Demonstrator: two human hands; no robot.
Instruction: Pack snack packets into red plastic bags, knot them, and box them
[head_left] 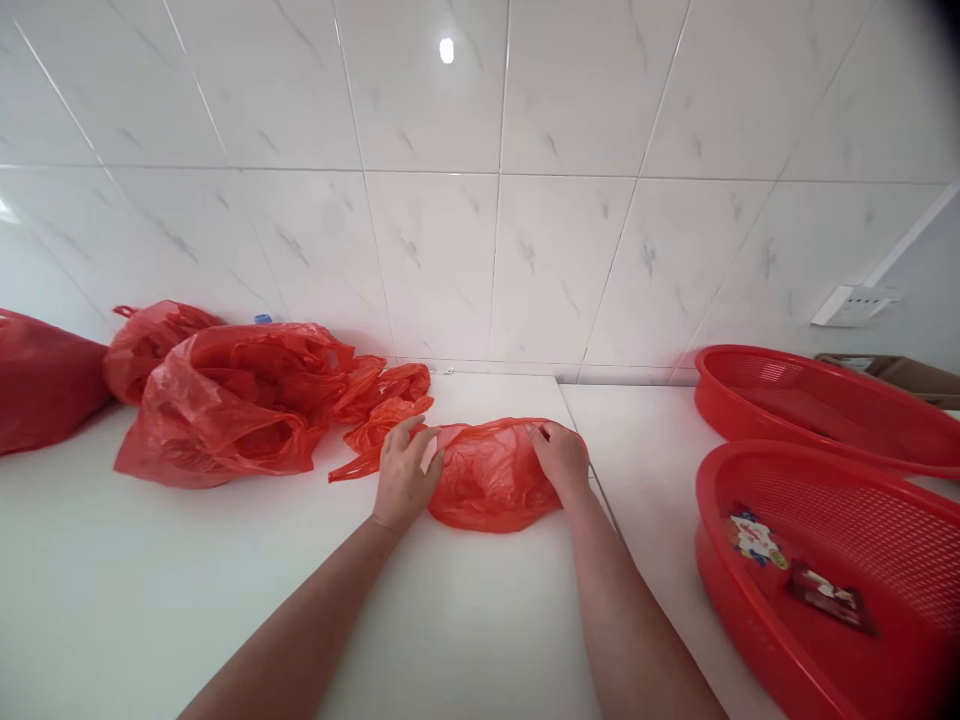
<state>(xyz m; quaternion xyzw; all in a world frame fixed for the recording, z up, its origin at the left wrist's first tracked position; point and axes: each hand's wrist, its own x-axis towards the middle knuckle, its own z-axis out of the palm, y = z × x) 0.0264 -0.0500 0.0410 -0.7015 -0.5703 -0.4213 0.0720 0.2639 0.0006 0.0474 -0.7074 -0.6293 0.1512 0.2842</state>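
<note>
A crumpled red plastic bag (495,480) lies on the white tabletop in front of me, its mouth toward the wall. My left hand (405,475) is at the bag's left end, thumb and fingers apart, the tips touching its edge. At the right end, my right hand (564,460) has its fingers curled onto the rim of the bag, pinching the film. Just beyond my left hand lies a loose twist of red plastic bags (390,410). Whether anything is inside the bag cannot be made out.
A heap of red plastic bags (232,400) spreads at the left, beside a fuller red bag (45,380). Two red plastic baskets (750,640) stand at the right; the nearer holds small printed packets (829,598). A tiled wall (435,270) with a socket (855,305) closes the back.
</note>
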